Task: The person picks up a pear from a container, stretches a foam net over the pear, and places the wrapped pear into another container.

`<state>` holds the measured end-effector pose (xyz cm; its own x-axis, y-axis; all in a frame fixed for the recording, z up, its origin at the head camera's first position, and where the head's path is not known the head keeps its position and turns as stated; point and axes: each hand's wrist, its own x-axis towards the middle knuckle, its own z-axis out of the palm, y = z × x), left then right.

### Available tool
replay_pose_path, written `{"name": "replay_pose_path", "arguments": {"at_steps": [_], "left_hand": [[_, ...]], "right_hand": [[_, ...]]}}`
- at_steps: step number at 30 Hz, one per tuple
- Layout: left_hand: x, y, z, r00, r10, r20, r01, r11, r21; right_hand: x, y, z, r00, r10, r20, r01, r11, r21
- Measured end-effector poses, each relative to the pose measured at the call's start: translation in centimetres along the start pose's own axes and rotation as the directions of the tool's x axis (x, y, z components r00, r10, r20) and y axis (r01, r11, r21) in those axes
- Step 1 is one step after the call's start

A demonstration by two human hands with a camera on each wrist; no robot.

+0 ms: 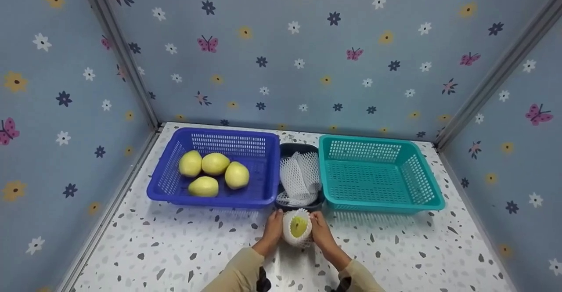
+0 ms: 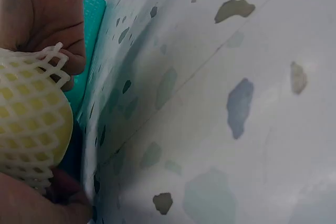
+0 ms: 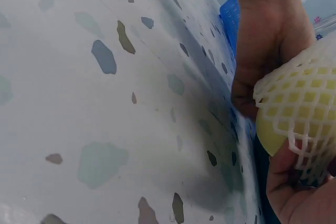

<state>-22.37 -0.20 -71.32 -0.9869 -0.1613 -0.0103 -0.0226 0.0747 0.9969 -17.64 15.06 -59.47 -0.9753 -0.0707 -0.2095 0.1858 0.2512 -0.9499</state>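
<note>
A yellow pear (image 1: 298, 227) sits inside a white foam net (image 1: 290, 238) at the front of the table, its stem end showing through the net's opening. My left hand (image 1: 273, 227) pinches the net's edge on one side, and my right hand (image 1: 322, 229) pinches it on the other. Seen from the left wrist, the foam net (image 2: 26, 114) covers much of the pear, with bare skin along one side. The right wrist view shows the right hand's fingers (image 3: 283, 174) at the mesh edge. Some fingertips are hidden behind the net.
A blue basket (image 1: 210, 202) on the left holds several yellow pears (image 1: 237, 175). Between the baskets, a dark bin (image 1: 292, 147) contains loose white foam nets (image 1: 300, 178). A teal basket (image 1: 373, 206) stands at the right. Patterned panels (image 1: 281, 63) enclose the speckled table (image 1: 197, 243) at back and sides.
</note>
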Motion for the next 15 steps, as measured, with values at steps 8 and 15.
{"name": "replay_pose_path", "arguments": {"at_steps": [8,15], "left_hand": [[-0.2,0.7,-0.3,0.998,0.053,0.044,-0.051,0.998,-0.049],[-4.7,13.0,-1.5,0.996,-0.054,-0.069,0.047,0.994,-0.096]], "right_hand": [[-0.1,0.0,-0.4,0.999,-0.030,-0.026,0.031,0.997,0.073],[-0.1,-0.1,-0.3,0.999,-0.026,-0.024,0.028,0.992,0.121]]}}
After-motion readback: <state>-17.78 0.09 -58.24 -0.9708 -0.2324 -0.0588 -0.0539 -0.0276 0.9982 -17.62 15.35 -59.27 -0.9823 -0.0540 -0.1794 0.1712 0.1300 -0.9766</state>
